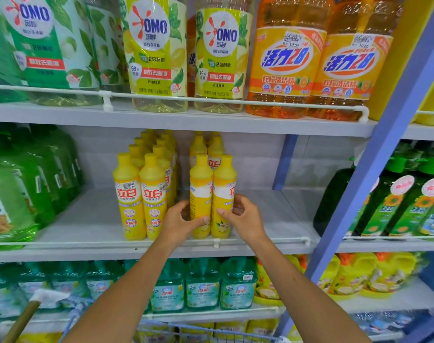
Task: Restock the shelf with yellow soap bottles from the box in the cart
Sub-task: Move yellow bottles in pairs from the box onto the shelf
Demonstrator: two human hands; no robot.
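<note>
Yellow soap bottles [141, 194] stand upright in two double rows on the middle shelf [272, 214], to the right of large green jugs [17, 194]. At the front of the right-hand row, just behind the white rail [260, 240], two bottles stand touching side by side. The left hand [178, 219] grips the left bottle [200, 189] low down, and the right hand [246, 219] grips the right bottle [223, 189]. Both hands' fingers [238, 203] curl round the bottles' sides, thumbs lying across the labels.

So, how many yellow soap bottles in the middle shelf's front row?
4 bottles: two at left, one in left hand, one in right hand. More behind, partly hidden.
</note>
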